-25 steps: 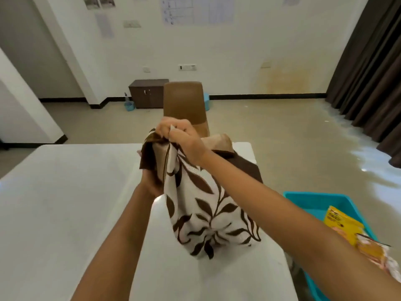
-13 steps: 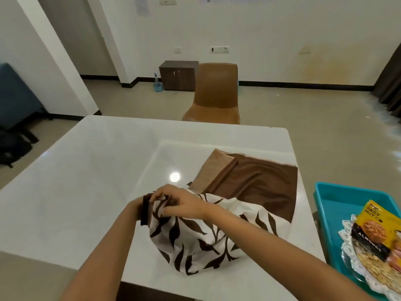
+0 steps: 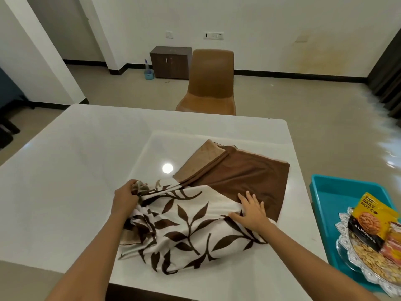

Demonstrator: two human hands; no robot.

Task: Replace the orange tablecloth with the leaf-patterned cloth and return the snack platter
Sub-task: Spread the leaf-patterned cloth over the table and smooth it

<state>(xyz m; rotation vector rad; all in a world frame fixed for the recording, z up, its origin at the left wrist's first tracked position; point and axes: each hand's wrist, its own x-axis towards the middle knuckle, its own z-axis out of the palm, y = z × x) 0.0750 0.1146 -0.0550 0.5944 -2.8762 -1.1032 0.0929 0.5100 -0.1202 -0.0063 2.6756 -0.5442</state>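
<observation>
Item 1, leaf-patterned cloth (image 3: 188, 227): bunched on your counter (image 3: 65, 170) at 6 o'clock, long axis 9-to-3, left hand (image 3: 124, 198) grip pinching its 9 o'clock corner, right hand (image 3: 251, 208) flat, straight-fingered, pressing its 3 o'clock edge.

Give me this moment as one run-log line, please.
leaf-patterned cloth: partly unfolded | left hand: grips bunched edge | right hand: flat on cloth | snack platter: in teal tray

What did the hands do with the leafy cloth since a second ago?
The leaf cloth came down from the air onto the table and spread wider. The right hand let go of the bunch and now presses flat on the cloth; the left hand still grips the bunched end. The snack platter stays in the blue tray.
</observation>
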